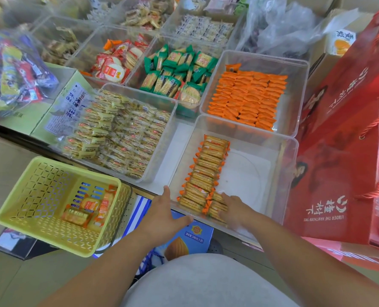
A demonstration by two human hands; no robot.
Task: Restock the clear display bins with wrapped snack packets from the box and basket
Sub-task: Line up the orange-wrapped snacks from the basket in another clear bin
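Observation:
A clear bin (270, 151) at the near edge of the counter holds a row of orange-edged cracker packets (207, 171) along its left side. My right hand (232, 209) reaches into the bin's near corner, its fingers on a couple of packets (216, 207) beside the row. My left hand (164, 214) rests outside the bin at its near left corner, fingers spread and holding nothing. A yellow basket (40, 196) at the left holds a few packets (89, 209) in its right part.
Other clear bins hold yellow packets (122, 134), green packets (177, 72), orange packets (248, 98) and red-white rice crackers (117, 60). Red gift boxes (348, 138) stand close at the right. A blue carton (188, 238) lies below the counter edge.

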